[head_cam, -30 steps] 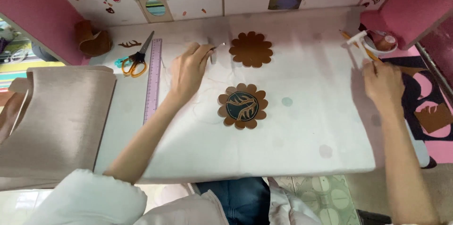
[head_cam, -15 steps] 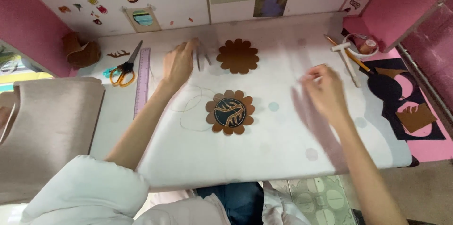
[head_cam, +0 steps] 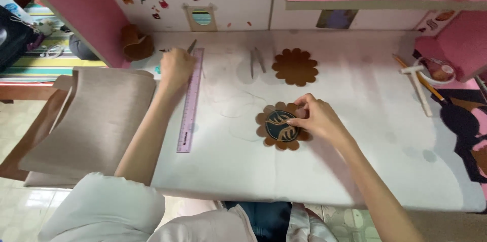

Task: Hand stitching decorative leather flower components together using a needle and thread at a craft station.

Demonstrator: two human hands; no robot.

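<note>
The right hand (head_cam: 317,119) rested on the decorated brown flower disc (head_cam: 280,129), which lay flat near the middle of the white desk (head_cam: 355,171), a little toward the front edge. Its fingertips (head_cam: 300,104) were bent and close together over the disc's right rim, pinching or pressing it, probably to keep the piece from sliding. Thin thread (head_cam: 238,110) looped on the desk just left of the disc. The left hand (head_cam: 175,67) reached to the back left corner, curled over the scissors (head_cam: 190,47) beside the top of the pink ruler (head_cam: 190,100); whether it actually gripped them I could not tell. A plain disc (head_cam: 295,66) and tweezers (head_cam: 256,60) lay apart, untouched, nearer the back edge.
</note>
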